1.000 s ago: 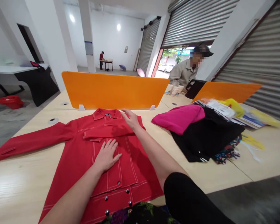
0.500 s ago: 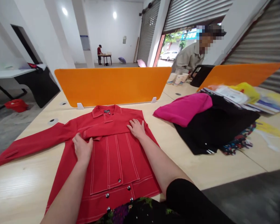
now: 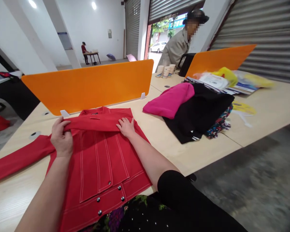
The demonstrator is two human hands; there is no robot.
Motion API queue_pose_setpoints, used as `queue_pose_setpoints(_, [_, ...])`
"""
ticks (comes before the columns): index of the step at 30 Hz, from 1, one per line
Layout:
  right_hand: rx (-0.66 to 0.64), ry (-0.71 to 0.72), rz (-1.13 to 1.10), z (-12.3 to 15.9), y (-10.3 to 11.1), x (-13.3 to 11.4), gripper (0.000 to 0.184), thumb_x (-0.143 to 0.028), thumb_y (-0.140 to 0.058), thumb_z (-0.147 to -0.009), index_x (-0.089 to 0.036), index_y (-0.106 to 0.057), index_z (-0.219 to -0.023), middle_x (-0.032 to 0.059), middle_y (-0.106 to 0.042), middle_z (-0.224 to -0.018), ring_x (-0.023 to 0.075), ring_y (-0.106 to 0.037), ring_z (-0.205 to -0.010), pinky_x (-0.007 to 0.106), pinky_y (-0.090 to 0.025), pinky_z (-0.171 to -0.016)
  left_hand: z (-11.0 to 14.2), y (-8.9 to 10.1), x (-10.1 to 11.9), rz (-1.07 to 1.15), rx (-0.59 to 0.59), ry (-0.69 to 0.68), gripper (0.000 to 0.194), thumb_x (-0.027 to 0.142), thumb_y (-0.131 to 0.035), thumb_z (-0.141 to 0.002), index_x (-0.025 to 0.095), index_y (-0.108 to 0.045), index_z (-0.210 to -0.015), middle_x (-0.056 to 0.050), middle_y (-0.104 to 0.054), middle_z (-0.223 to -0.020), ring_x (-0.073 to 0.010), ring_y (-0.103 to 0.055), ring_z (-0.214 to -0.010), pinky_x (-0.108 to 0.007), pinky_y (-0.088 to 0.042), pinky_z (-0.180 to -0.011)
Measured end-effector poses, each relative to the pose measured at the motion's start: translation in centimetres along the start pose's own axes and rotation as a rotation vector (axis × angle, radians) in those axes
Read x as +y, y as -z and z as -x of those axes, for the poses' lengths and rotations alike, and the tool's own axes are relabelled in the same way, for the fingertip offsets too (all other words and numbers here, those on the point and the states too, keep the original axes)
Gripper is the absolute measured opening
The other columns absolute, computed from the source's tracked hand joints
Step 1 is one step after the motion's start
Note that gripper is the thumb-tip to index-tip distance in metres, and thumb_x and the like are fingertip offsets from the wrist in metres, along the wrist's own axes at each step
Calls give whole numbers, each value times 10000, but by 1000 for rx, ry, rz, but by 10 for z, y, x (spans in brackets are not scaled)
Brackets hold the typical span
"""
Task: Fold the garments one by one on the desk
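A red jacket (image 3: 99, 161) with white stitching and metal buttons lies flat on the pale wooden table (image 3: 178, 151). One sleeve is folded across its chest; the other stretches out to the left. My left hand (image 3: 61, 138) is closed on the end of the folded sleeve, at the jacket's left side. My right hand (image 3: 126, 127) lies flat, fingers spread, pressing the folded sleeve near the right shoulder.
An orange divider panel (image 3: 87, 85) stands behind the jacket. A pile of pink (image 3: 170, 100), black (image 3: 198, 109) and patterned clothes lies to the right, with plastic bags (image 3: 227, 79) behind. A person in a grey coat (image 3: 177, 46) stands beyond a second orange panel; another stands far back.
My left hand moved from the jacket's front to its left side and took hold of the folded sleeve's end. My right hand slid back from the collar to the shoulder. The view swung right.
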State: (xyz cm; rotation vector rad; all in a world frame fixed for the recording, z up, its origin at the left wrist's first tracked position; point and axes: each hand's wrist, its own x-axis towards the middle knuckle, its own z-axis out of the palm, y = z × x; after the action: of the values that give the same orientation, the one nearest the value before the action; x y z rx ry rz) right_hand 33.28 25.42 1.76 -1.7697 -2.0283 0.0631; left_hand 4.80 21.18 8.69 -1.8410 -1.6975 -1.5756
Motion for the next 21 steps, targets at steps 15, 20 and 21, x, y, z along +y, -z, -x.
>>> queue_pose_setpoints(15, [-75, -29, 70, 0, 0, 1, 546, -531, -355, -959, -240, -446, -1412, 97, -307, -1542, 344, -176, -1430, 661, -50, -1102, 37, 7, -44, -556, -555, -286, 470, 280, -413, -890, 125, -520, -1321, -157, -405, -1481, -314, -224, -1429, -520, -238, -1141])
queue_pose_setpoints(20, [-120, -30, 131, 3, -2, 1, 607, -559, -291, -962, -228, -370, -1465, 114, -278, -1553, 352, -173, -1432, 661, -89, -1099, 50, -20, -43, -590, -833, -30, 558, 438, -394, -920, 227, -406, -1436, -94, -318, -1543, -369, -231, -1419, -602, -216, -1107])
queue_pose_setpoints(21, [-82, 25, 130, 4, -2, -2, 606, -552, -280, -966, -233, -342, -1478, 104, -244, -1566, 335, -134, -1445, 659, -75, -1104, 53, -22, -45, -544, -829, -5, 548, 439, -393, -920, 232, -419, -1427, -88, -332, -1537, -362, -237, -1418, -601, -202, -1113])
